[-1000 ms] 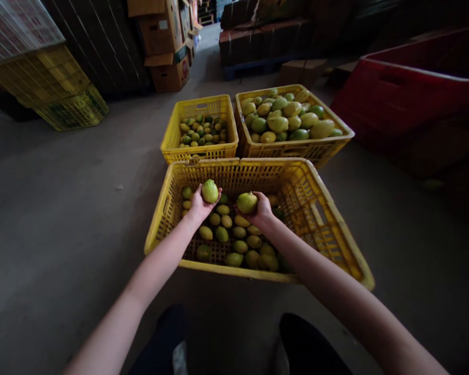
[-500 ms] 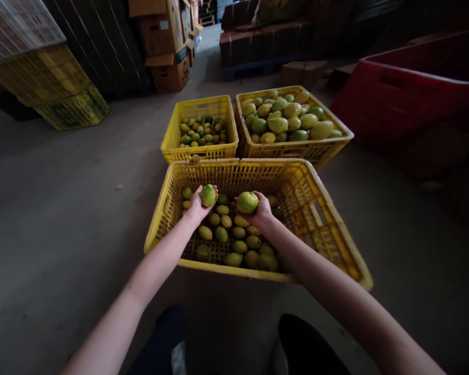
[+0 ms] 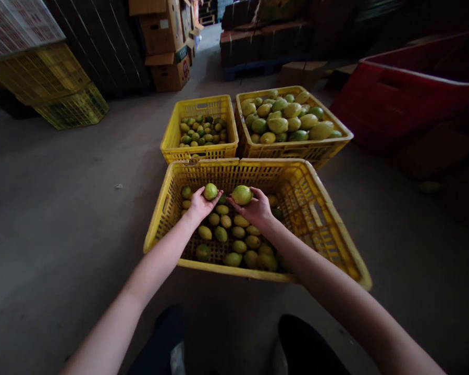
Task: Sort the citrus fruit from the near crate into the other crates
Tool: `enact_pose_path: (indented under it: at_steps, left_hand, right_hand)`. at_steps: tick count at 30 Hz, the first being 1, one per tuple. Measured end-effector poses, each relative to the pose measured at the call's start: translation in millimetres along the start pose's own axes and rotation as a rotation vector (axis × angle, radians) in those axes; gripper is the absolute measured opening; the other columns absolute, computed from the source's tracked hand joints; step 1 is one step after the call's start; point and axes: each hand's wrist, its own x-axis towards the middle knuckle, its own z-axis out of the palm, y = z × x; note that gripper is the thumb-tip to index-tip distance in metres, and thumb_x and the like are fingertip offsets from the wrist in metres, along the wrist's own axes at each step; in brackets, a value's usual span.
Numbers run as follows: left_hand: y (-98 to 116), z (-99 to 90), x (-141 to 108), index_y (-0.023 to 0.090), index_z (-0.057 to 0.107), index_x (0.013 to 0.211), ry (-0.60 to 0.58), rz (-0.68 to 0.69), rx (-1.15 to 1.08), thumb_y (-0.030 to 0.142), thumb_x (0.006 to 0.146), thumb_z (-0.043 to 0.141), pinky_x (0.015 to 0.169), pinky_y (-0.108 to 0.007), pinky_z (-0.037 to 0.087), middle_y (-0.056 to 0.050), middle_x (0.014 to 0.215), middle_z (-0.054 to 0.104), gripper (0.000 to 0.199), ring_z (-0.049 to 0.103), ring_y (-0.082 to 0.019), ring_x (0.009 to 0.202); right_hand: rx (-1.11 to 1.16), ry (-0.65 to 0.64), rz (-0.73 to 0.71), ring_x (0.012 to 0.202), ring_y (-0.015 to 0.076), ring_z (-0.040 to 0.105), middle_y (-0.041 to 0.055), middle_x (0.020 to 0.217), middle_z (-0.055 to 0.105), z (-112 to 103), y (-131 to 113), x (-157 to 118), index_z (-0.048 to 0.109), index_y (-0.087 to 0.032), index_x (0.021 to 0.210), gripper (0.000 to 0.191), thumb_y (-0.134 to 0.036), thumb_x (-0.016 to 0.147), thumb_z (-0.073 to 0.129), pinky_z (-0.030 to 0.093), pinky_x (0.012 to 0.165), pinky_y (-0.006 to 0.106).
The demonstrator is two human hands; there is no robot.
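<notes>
In the head view, my left hand (image 3: pixel 201 205) holds a small green lemon (image 3: pixel 210 191) on its palm and fingers, thumb against its side. My right hand (image 3: pixel 257 208) cradles a larger yellow-green lemon (image 3: pixel 242 195), fingers beneath and thumb on top. Both hands are over the near yellow crate (image 3: pixel 320 229), whose mesh floor bears several loose green and yellow lemons (image 3: pixel 239 246). The two held lemons are close together but apart. My right forearm covers part of the fruit at the crate's right side.
Behind stand two more yellow crates: the left one (image 3: pixel 198 152) has small lemons, the right one (image 3: pixel 297 151) is heaped with larger ones. A red bin (image 3: pixel 410 99) stands at right, stacked crates (image 3: pixel 72 108) at left, cardboard boxes (image 3: pixel 166 73) farther back.
Both lemons have turned in my hands. The right hand has shifted slightly left and its fingers have spread under the fruit. The crates have not moved.
</notes>
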Motion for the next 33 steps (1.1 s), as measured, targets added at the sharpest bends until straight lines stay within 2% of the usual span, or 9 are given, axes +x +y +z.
enact_pose_path:
  at_steps: [3, 7, 10, 13, 17, 21, 24, 27, 33]
  left_hand:
    - [0.6, -1.1, 2.0, 0.007, 0.056, 0.121, -0.003, -0.036, 0.009, 0.034, 0.096, 0.038, 0.06, -0.028, 0.059, -0.018, 0.096, 0.068, 0.041, 0.069, -0.022, 0.082]
    - [0.2, -3.1, 1.9, 0.008, 0.059, 0.112, 0.001, -0.066, 0.091, 0.045, 0.096, 0.037, 0.054, -0.026, 0.058, -0.014, 0.084, 0.067, 0.046, 0.067, -0.019, 0.069]
    - [-2.8, -3.4, 1.6, 0.01, 0.06, 0.1, 0.027, 0.011, 0.202, 0.041, 0.094, 0.046, 0.054, -0.023, 0.056, -0.009, 0.075, 0.064, 0.035, 0.064, -0.015, 0.062]
    - [-6.8, -2.7, 0.9, 0.018, 0.058, 0.097, 0.035, 0.258, 0.325, 0.023, 0.083, 0.067, 0.059, -0.021, 0.055, -0.003, 0.081, 0.065, 0.017, 0.063, -0.012, 0.066]
    - [-10.4, -2.7, 1.3, 0.025, 0.055, 0.098, 0.005, 0.612, 0.458, 0.008, 0.062, 0.08, 0.073, -0.026, 0.056, 0.001, 0.102, 0.064, 0.047, 0.064, -0.013, 0.086]
    - [-13.9, -3.7, 3.2, 0.023, 0.059, 0.096, -0.02, 0.796, 0.596, 0.002, 0.049, 0.083, 0.086, -0.026, 0.051, -0.001, 0.107, 0.063, 0.057, 0.061, -0.016, 0.101]
    - [-16.6, -2.3, 1.4, 0.023, 0.061, 0.094, -0.054, 0.781, 0.568, -0.002, 0.047, 0.082, 0.088, -0.021, 0.048, 0.001, 0.108, 0.063, 0.057, 0.059, -0.015, 0.106]
    - [-16.1, 0.7, -3.6, 0.024, 0.062, 0.097, -0.106, 0.645, 0.485, -0.001, 0.055, 0.078, 0.085, -0.024, 0.051, 0.002, 0.106, 0.065, 0.052, 0.062, -0.014, 0.098]
    - [-6.0, 5.0, -13.1, 0.017, 0.065, 0.094, -0.189, 0.241, 0.257, 0.015, 0.079, 0.058, 0.085, -0.032, 0.053, -0.004, 0.086, 0.069, 0.017, 0.067, -0.019, 0.09]
  right_hand:
    - [-0.052, 0.032, 0.039, 0.072, 0.0218, 0.065, 0.0081, 0.075, 0.066, 1.5, 1.2, -0.1, 0.056, -0.018, 0.101, 0.031, -0.042, 0.093, 0.038, 0.059, 0.053, 0.033]
    - [-0.227, 0.1, 0.092, 0.061, 0.0204, 0.063, 0.0076, 0.066, 0.062, 0.1, 3.7, 3.3, 0.058, -0.016, 0.093, 0.045, -0.054, 0.093, 0.034, 0.053, 0.043, 0.028]
    - [-0.395, 0.086, 0.043, 0.056, 0.0182, 0.061, 0.0062, 0.068, 0.062, -4.5, 8.1, 8.4, 0.057, -0.018, 0.09, 0.041, -0.055, 0.09, 0.04, 0.049, 0.041, 0.026]
    - [-0.607, 0.093, -0.289, 0.063, 0.017, 0.061, 0.0024, 0.081, 0.063, -10.7, 13.7, 13.5, 0.053, -0.022, 0.092, 0.033, -0.047, 0.075, 0.067, 0.053, 0.051, 0.029]
    - [-0.991, 0.114, -0.786, 0.081, 0.0203, 0.06, 0.0018, 0.094, 0.062, -16.8, 17.7, 16.6, 0.052, -0.024, 0.097, 0.057, -0.041, 0.052, 0.084, 0.054, 0.072, 0.037]
    - [-1.049, 0.093, -0.93, 0.086, 0.019, 0.057, 0.0014, 0.101, 0.06, -15.8, 18.6, 13.2, 0.054, -0.024, 0.097, 0.057, -0.031, 0.049, 0.084, 0.051, 0.079, 0.035]
    - [-0.881, 0.098, -0.854, 0.08, 0.0132, 0.056, -0.0036, 0.096, 0.06, -12.4, 20.1, 9.1, 0.054, -0.026, 0.095, 0.057, -0.023, 0.048, 0.086, 0.05, 0.072, 0.026]
    - [-0.594, 0.077, -0.694, 0.076, 0.0101, 0.057, -0.0064, 0.087, 0.061, -8.6, 19.7, 7.4, 0.054, -0.025, 0.088, 0.053, -0.015, 0.048, 0.087, 0.049, 0.064, 0.019]
    - [-0.273, -0.069, -0.24, 0.057, 0.0145, 0.061, 0.0003, 0.069, 0.067, 1.0, 8.7, 3.7, 0.06, -0.02, 0.083, 0.012, -0.032, 0.083, 0.061, 0.048, 0.047, 0.023]
